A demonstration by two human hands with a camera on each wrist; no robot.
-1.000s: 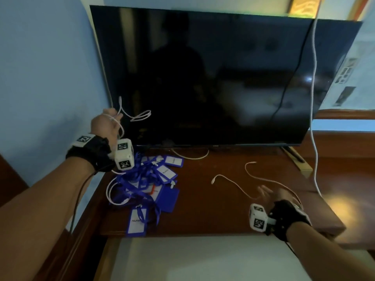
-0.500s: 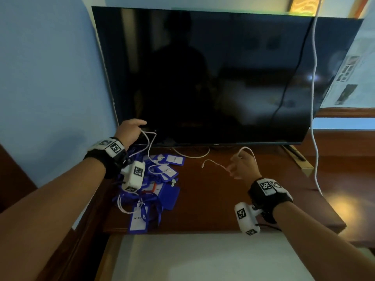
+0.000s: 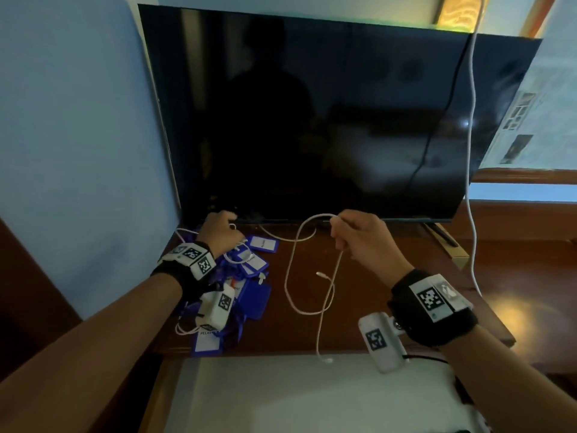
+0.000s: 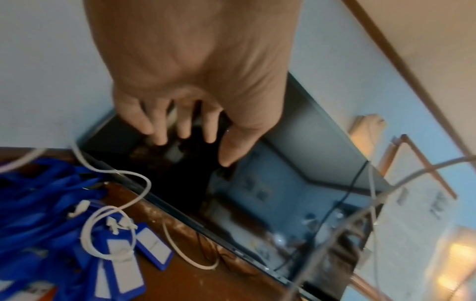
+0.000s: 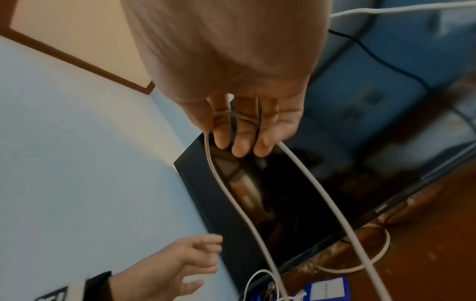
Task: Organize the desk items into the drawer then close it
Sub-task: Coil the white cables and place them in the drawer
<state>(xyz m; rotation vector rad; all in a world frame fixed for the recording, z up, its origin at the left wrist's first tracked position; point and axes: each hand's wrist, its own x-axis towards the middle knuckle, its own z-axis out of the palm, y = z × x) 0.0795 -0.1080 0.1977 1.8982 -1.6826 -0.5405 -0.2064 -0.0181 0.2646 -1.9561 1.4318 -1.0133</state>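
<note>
The desk (image 3: 368,307) is a dark wooden top with a television (image 3: 327,120) standing along its back edge. The open drawer (image 3: 312,395) shows pale below the front edge, beneath both forearms.

The blue tags (image 3: 246,295) lie heaped under and just in front of the left hand (image 3: 220,232). They are judged light and stiff, but their straps tangle; gather them as one bunch by the straps rather than singly.

The white cable (image 3: 293,276) is judged light, limp and smooth. It holds no shape and slides through a loose grip. Take hold near a bend or fold it into loops before lowering it.

The right hand (image 3: 362,235) is raised above the desk with its fingers (image 5: 239,142) curled round a bend of the white cable. Two runs hang down from the hand: one drops to a loop on the desk, the other ends just above the drawer.

The left hand is lower, near the bottom corner of the television, fingers extended and slightly spread, gripping nothing. A part of the white cable lies just beside it on the blue tags.
</note>
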